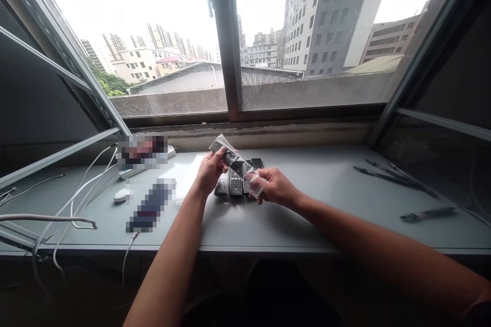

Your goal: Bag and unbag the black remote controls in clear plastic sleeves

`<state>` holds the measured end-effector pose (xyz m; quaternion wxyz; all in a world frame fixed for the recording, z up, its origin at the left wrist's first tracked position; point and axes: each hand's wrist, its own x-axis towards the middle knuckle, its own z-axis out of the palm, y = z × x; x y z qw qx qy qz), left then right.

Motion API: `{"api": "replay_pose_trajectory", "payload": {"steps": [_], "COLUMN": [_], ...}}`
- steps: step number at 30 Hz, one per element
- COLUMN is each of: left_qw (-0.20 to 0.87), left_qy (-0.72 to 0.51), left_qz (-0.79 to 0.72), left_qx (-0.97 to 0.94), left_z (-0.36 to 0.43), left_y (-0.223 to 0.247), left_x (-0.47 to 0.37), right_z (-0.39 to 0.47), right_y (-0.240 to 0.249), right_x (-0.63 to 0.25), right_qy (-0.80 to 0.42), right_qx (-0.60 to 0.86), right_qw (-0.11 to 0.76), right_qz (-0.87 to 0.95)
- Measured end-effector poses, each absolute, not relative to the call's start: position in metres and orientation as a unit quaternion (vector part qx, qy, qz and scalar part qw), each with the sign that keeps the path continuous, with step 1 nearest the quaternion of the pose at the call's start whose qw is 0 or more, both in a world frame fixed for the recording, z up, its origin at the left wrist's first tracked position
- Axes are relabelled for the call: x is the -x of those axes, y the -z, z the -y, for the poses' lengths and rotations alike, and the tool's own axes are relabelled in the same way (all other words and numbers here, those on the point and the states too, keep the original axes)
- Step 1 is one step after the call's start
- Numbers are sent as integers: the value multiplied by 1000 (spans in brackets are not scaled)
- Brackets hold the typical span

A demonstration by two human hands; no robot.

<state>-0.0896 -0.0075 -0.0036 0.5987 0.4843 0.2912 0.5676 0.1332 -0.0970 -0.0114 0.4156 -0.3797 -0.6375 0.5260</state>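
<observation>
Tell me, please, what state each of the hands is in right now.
Left hand: closed on the far end of the bagged remote control.
Right hand: closed on the plastic bag, near end.

Counter, long, flat, pale grey (307,232): before the wide, metal-framed glass window (226,61).
Centre: black, oblong plastic remote controls (236,184), side by side on the counter; above them, one black remote in a clear plastic bag (235,162), between the hands.
Left, rear: long white plastic power strip (171,152), a blurred item on it. Before the strip: small white oval object (120,195); to its right, blurred flat item (151,207).
Far left: thin white cables (46,217).
Right: long, slim black pens (391,176); nearer the front edge, slim dark pen (427,214).
</observation>
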Motion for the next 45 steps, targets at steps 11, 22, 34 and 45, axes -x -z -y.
{"api": "replay_pose_trajectory", "payload": {"steps": [11,22,34,45], "left_qw": [570,648,238,-61], "left_qy": [-643,-499,-583,-300], "left_qz": [-310,-281,-501,-707], "left_qx": [-407,-502,-593,-638], "left_z": [6,18,2,1], "left_y": [-3,0,10,23], "left_x": [96,84,109,136], "right_z": [94,88,63,78], "right_y": [1,10,-13,33], "right_x": [-140,-139,-197,-224], "right_qy": [-523,-570,-409,-240], "right_qx": [317,343,475,474], "right_qw": [457,435,497,334], "right_qz": [646,606,600,778]}}
